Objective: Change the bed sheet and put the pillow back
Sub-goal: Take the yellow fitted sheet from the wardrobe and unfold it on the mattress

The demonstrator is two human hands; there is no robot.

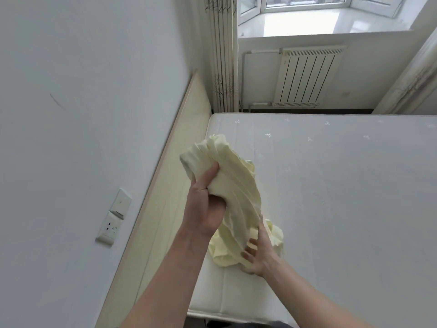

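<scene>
the mattress (331,197) lies bare, so i'm at spreading. the bunched yellow sheet (234,185) hangs over its near corner, my left hand (208,200) gripping the top, right hand (257,254) holding lower folds. next: find an edge.

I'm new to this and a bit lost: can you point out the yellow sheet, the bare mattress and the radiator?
yellow sheet (236,185): head view, on the bunched folds between the two hands.
bare mattress (343,197): head view, on its open white top.
radiator (305,79): head view, on its ribbed front panel.
</scene>
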